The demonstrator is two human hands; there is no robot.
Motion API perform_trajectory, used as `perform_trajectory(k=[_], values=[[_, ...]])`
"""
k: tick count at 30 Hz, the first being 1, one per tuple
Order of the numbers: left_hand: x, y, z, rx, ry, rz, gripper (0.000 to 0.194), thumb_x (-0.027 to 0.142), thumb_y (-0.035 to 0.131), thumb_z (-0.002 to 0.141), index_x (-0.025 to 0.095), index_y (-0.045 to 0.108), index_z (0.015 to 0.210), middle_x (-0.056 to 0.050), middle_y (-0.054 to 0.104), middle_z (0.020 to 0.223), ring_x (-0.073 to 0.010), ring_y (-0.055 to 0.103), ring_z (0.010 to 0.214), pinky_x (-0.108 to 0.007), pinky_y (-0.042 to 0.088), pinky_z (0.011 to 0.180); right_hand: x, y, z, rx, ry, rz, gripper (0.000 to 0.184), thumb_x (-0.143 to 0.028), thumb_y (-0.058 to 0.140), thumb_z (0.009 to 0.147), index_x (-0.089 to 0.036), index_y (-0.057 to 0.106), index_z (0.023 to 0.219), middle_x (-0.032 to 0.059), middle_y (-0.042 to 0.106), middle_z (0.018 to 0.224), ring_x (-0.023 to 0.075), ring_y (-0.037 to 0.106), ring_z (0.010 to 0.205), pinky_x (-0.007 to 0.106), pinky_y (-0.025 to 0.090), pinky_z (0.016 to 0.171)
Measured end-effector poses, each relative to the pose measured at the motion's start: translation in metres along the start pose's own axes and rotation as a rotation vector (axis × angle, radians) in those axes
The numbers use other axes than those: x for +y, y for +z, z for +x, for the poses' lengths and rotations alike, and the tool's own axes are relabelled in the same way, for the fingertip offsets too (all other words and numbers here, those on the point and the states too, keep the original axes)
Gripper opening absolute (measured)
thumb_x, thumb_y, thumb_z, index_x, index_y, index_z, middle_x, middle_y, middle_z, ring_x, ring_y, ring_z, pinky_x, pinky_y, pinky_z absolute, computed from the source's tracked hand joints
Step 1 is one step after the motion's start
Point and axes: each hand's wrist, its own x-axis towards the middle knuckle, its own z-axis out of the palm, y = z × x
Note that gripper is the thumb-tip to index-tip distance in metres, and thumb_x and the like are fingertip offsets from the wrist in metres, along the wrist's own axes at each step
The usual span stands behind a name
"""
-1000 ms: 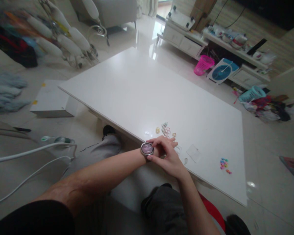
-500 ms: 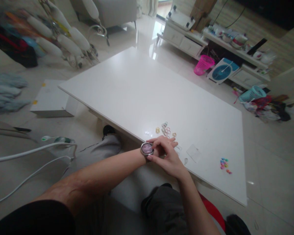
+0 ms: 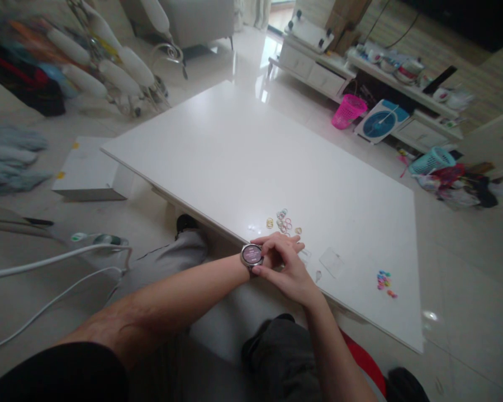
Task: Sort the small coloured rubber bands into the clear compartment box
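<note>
My left forearm lies across the near edge of the white table (image 3: 235, 145), with a round wristwatch (image 3: 251, 255) on the wrist. My right hand (image 3: 287, 269) rests over my left hand, its thumb and a finger pinched on the sides of the watch. Of my left hand (image 3: 297, 243) only some fingertips show past the right hand, so its state is hidden. Just beyond the hands lies a small pile of coloured rings (image 3: 284, 221). A clear plastic bag (image 3: 332, 261) and a cluster of coloured beads (image 3: 384, 281) lie to the right.
A white box (image 3: 88, 173) sits on the floor left of the table, with white tubing (image 3: 58, 262) near my knee. Beyond the table are a pink basket (image 3: 349, 110), a blue fan (image 3: 379, 123), a teal basket (image 3: 431, 161) and low white cabinets.
</note>
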Motion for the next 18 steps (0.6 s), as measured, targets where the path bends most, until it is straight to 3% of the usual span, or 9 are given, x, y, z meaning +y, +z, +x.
perform_trajectory(k=[4, 9, 12, 14, 18], values=[[-0.001, -0.006, -0.005, -0.053, 0.060, 0.008, 0.062, 0.021, 0.086, 0.052, 0.011, 0.071, 0.112, -0.010, 0.072, 0.112, -0.0243, 0.060, 0.096, -0.031, 0.052, 0.084, 0.000, 0.000, 0.001, -0.008, 0.002, -0.008, 0.021, -0.023, 0.077, 0.085, -0.023, 0.059, 0.097, 0.0061, 0.067, 0.120, 0.0245, 0.061, 0.115, 0.045, 0.048, 0.100], [-0.008, -0.012, -0.014, -0.026, 0.040, 0.004, 0.075, 0.023, 0.087, 0.049, 0.016, 0.067, 0.121, -0.009, 0.071, 0.114, -0.0271, 0.060, 0.098, -0.036, 0.054, 0.082, 0.001, -0.001, 0.001, -0.007, 0.004, -0.013, 0.022, -0.024, 0.077, 0.085, -0.024, 0.061, 0.099, 0.0063, 0.067, 0.120, 0.0248, 0.061, 0.115, 0.045, 0.048, 0.101], [-0.008, -0.016, -0.014, -0.040, 0.075, -0.004, 0.082, 0.028, 0.091, 0.043, 0.012, 0.066, 0.120, -0.010, 0.070, 0.116, -0.0266, 0.059, 0.101, -0.032, 0.053, 0.082, 0.001, 0.000, 0.001, -0.008, 0.010, -0.018, 0.022, -0.025, 0.077, 0.085, -0.024, 0.061, 0.100, 0.0068, 0.067, 0.120, 0.0254, 0.061, 0.116, 0.046, 0.047, 0.102], [-0.005, -0.017, -0.013, -0.040, 0.073, 0.004, 0.081, 0.031, 0.091, 0.044, 0.010, 0.067, 0.118, -0.011, 0.070, 0.116, -0.0254, 0.059, 0.101, -0.030, 0.052, 0.082, 0.000, -0.001, 0.001, -0.009, 0.007, -0.022, 0.020, -0.025, 0.077, 0.085, -0.023, 0.061, 0.098, 0.0066, 0.067, 0.120, 0.0254, 0.060, 0.115, 0.046, 0.047, 0.102], [-0.002, -0.016, -0.013, -0.024, 0.012, 0.032, 0.069, 0.028, 0.085, 0.054, 0.016, 0.069, 0.120, -0.008, 0.071, 0.113, -0.0228, 0.059, 0.097, -0.031, 0.054, 0.080, -0.001, -0.001, 0.001, -0.025, 0.000, 0.003, 0.017, -0.023, 0.075, 0.087, -0.023, 0.060, 0.093, 0.0058, 0.067, 0.121, 0.0244, 0.060, 0.115, 0.045, 0.047, 0.101]])
